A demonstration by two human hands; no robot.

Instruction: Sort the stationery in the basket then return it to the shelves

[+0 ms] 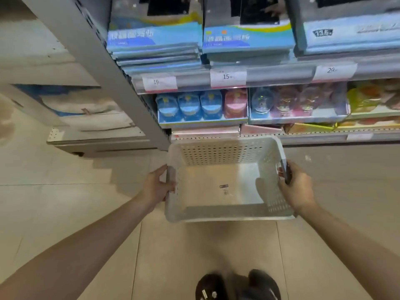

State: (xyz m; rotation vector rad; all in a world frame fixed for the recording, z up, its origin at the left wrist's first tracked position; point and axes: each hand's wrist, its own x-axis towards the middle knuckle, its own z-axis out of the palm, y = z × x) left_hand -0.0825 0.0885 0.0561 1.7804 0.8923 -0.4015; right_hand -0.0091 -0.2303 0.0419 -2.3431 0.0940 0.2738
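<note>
Basket [225, 148], white perforated plastic, held out over the tiled floor in front of the shelving. Inside: no stationery visible, only a small label stuck to the bare bottom. Judged from that, the sorting and returning look done or nearly so; the basket reads as emptied.

Left hand [157, 185] grips the basket's left rim at the handle, thumb on top, fingers curled under the edge. Right hand [297, 187] holds the right rim, thumb over the handle cut-out. A dark narrow object [285, 173] sits between the right-hand fingers and the basket wall; cannot tell whether it is a pen, a marker or part of the handle. If it is stationery, it is the one piece left to place.

Basket hangs between the two hands, tilted a little, far edge near the lowest shelf lip. Both grips sit at mid-length of the side rims, so the load is balanced.

Shelves [281, 74] behind: blue boxed writing boards stacked on the upper level, blister-packed blue and pink items below, price tags [228, 77] on the rail. Black shoes [211, 286] at the bottom of view.
</note>
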